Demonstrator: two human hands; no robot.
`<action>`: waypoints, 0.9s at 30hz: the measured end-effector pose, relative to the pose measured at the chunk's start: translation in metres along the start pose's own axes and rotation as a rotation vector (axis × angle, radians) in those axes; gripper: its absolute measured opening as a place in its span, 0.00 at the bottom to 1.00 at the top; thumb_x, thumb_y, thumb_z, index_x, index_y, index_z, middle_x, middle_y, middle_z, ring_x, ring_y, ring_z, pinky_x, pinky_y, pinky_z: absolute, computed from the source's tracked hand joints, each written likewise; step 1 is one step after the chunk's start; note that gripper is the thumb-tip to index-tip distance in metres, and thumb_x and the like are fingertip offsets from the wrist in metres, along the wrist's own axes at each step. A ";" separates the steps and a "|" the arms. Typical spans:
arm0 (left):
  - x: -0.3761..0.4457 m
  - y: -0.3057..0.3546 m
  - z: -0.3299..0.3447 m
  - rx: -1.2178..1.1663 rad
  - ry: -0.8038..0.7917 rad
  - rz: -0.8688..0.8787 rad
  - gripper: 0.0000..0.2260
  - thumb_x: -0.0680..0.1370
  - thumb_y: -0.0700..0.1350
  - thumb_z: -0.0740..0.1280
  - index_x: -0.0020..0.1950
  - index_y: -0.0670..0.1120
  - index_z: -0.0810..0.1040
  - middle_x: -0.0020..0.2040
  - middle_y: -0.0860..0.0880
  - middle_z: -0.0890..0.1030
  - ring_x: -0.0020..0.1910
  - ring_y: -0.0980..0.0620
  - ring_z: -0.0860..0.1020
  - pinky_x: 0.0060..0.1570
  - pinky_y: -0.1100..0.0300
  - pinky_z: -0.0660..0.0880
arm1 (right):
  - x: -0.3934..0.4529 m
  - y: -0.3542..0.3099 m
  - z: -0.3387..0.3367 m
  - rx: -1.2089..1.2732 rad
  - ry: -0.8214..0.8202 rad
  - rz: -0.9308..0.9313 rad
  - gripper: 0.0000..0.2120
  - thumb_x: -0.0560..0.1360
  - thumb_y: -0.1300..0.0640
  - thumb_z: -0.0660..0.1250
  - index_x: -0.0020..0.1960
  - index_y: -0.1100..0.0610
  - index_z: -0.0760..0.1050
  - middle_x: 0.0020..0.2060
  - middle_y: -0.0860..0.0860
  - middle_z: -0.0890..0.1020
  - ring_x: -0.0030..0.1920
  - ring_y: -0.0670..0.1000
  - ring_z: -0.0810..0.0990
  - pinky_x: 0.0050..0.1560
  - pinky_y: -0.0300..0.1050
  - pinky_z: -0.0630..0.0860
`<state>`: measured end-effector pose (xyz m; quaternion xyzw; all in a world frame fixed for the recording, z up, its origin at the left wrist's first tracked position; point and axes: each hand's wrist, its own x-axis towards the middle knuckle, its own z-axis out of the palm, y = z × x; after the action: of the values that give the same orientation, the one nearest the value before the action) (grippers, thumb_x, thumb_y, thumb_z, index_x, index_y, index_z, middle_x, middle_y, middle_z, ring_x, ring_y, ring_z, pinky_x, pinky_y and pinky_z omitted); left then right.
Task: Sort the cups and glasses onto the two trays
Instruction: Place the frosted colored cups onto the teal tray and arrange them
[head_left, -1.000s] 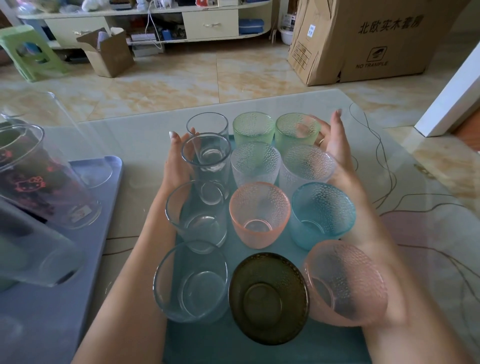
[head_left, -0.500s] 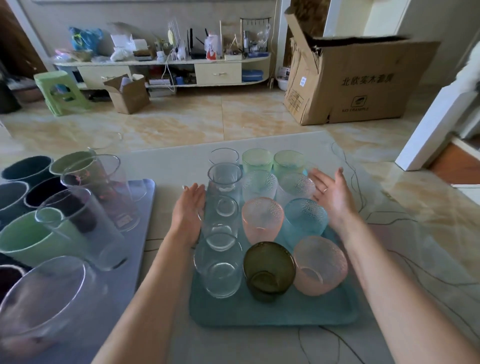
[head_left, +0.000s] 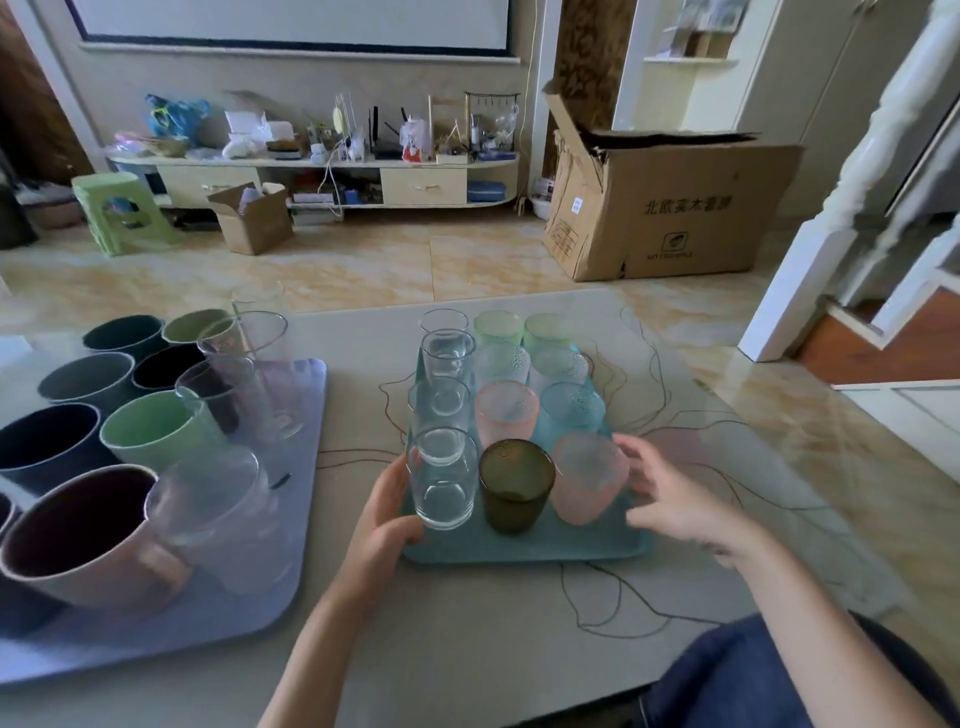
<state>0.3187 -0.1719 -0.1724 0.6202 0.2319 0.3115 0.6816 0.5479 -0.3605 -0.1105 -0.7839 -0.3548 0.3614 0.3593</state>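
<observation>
Both hands slid back to the teal tray's (head_left: 519, 545) near corners, left hand (head_left: 382, 512) touching it, right hand (head_left: 675, 499) loose, empty. Sorting looks done.

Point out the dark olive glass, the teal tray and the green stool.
dark olive glass (head_left: 514, 493): head view, on its front wall.
teal tray (head_left: 524, 548): head view, on its bare near rim.
green stool (head_left: 122, 210): head view, on its front side.
</observation>
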 end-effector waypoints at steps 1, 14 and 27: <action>-0.003 0.001 0.001 0.074 -0.051 0.006 0.34 0.60 0.37 0.64 0.65 0.55 0.69 0.62 0.63 0.76 0.63 0.65 0.71 0.54 0.73 0.70 | -0.002 -0.001 0.005 -0.018 -0.053 0.015 0.44 0.69 0.68 0.70 0.74 0.45 0.50 0.69 0.43 0.65 0.69 0.46 0.65 0.66 0.43 0.64; -0.005 -0.006 0.018 0.404 0.237 0.097 0.26 0.67 0.39 0.76 0.60 0.55 0.71 0.55 0.57 0.78 0.56 0.59 0.75 0.50 0.81 0.65 | 0.005 -0.002 0.014 -0.009 0.141 -0.012 0.40 0.61 0.52 0.80 0.66 0.49 0.62 0.63 0.50 0.75 0.57 0.47 0.76 0.58 0.44 0.70; -0.006 -0.008 0.017 0.415 0.245 0.105 0.26 0.66 0.40 0.76 0.57 0.60 0.70 0.55 0.60 0.77 0.55 0.66 0.74 0.51 0.79 0.66 | 0.005 -0.031 0.058 -0.569 0.411 -0.659 0.16 0.62 0.40 0.73 0.48 0.38 0.75 0.71 0.34 0.57 0.75 0.45 0.43 0.70 0.70 0.40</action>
<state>0.3272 -0.1883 -0.1789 0.7158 0.3394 0.3649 0.4891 0.4934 -0.3235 -0.1141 -0.7521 -0.5908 -0.0455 0.2885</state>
